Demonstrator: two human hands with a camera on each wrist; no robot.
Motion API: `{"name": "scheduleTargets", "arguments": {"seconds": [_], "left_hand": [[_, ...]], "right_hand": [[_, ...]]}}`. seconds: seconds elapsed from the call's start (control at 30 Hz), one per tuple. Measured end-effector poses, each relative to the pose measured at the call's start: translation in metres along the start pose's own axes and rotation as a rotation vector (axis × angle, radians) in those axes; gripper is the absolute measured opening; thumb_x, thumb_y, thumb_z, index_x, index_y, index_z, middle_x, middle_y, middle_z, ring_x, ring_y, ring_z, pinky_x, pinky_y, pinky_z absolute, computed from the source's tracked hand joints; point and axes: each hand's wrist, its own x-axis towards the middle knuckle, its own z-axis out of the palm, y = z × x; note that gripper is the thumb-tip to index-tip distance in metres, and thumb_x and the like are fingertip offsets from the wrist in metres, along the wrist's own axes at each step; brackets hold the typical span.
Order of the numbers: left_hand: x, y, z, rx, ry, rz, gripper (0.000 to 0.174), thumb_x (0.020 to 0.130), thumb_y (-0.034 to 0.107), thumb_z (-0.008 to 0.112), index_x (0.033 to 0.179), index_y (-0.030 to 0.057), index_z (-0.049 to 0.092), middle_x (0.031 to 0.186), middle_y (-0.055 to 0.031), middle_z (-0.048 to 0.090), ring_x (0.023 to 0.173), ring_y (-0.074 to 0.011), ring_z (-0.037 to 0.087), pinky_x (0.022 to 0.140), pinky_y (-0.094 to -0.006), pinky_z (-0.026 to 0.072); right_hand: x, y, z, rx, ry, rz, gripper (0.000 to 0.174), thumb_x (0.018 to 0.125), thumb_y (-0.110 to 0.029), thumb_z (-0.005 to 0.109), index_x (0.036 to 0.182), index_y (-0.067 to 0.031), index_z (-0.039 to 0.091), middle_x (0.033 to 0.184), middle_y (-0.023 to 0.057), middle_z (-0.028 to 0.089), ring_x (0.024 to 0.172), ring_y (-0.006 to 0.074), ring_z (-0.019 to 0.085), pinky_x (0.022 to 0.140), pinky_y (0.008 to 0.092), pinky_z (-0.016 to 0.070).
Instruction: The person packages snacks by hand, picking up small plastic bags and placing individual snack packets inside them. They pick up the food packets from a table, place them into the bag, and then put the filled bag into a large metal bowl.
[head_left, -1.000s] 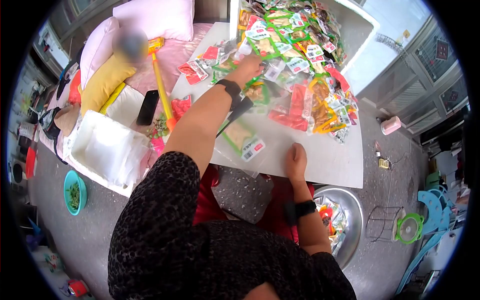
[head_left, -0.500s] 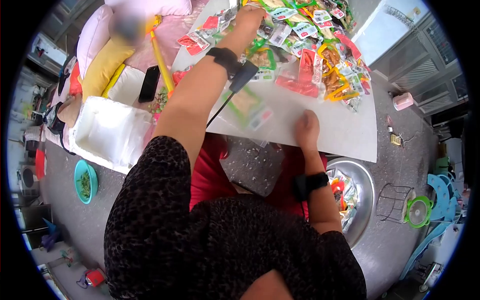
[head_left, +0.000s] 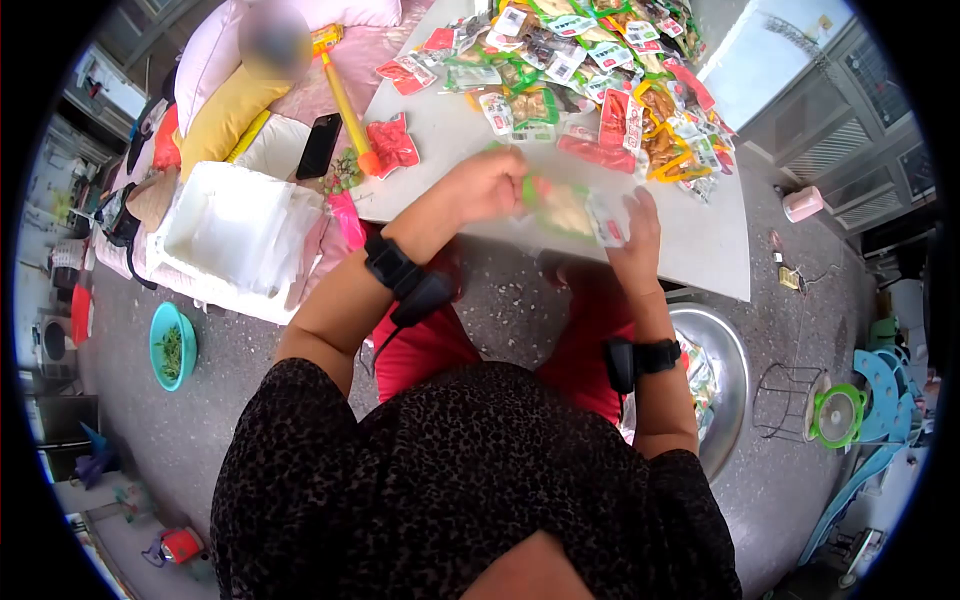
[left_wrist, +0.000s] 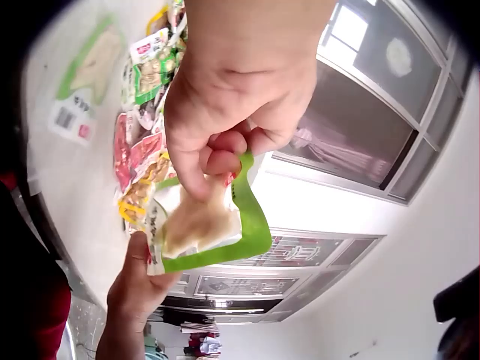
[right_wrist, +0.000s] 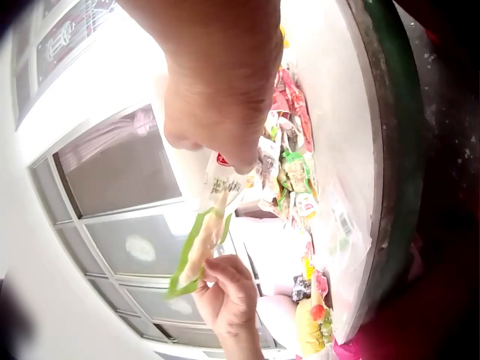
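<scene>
A green-edged clear food packet with pale contents is held up between both hands, over the front of the table. My left hand pinches its green edge between thumb and fingers, seen close in the left wrist view. At the other end, by the white label, my right hand grips the packet, its fingertips partly hidden there. In the head view the packet and fingers are blurred. Another green-edged packet lies flat on the table in the left wrist view.
Beyond the hands, a heap of mixed food packets covers the back of the table. A red packet lies at its left edge. Below on the right stands a metal basin holding packets. A white foam box and a phone lie left.
My left hand reached to the heap and has come back toward the body with the green-edged packet. My right hand, earlier resting by the table's front, has risen to the packet's label end.
</scene>
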Motion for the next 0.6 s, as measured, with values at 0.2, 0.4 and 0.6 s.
{"name": "scheduleTargets", "arguments": {"seconds": [0.2, 0.4, 0.6], "left_hand": [[-0.017, -0.023, 0.004, -0.187, 0.141, -0.017, 0.015, 0.071, 0.007, 0.049, 0.086, 0.0048, 0.047, 0.083, -0.0063, 0.051, 0.076, -0.0228, 0.052, 0.076, -0.0425, 0.0414], [-0.008, -0.044, -0.015, 0.179, 0.409, 0.006, 0.017, 0.072, 0.017, 0.054, 0.085, 0.0067, 0.051, 0.079, -0.0044, 0.053, 0.071, -0.0215, 0.052, 0.066, -0.0381, 0.042], [-0.002, -0.083, -0.027, 1.911, 0.46, 0.221, 0.037, 0.065, 0.035, 0.057, 0.088, 0.0055, 0.054, 0.088, -0.0134, 0.052, 0.082, -0.0272, 0.05, 0.072, -0.034, 0.0398]], "right_hand": [[-0.011, -0.044, -0.041, 0.083, -0.256, -0.201, 0.035, 0.062, 0.003, 0.055, 0.096, -0.0025, 0.051, 0.096, 0.0131, 0.052, 0.102, 0.0325, 0.043, 0.084, 0.0374, 0.0342], [-0.038, -0.051, -0.038, 0.563, -0.163, 0.417, 0.013, 0.077, -0.005, 0.049, 0.09, -0.0019, 0.051, 0.08, 0.0057, 0.055, 0.074, 0.0127, 0.052, 0.066, 0.0227, 0.04], [-0.056, -0.019, -0.032, 0.934, 0.051, 0.801, 0.016, 0.08, -0.006, 0.044, 0.092, 0.0002, 0.051, 0.079, 0.0036, 0.056, 0.069, 0.0108, 0.053, 0.062, 0.022, 0.0428]]}}
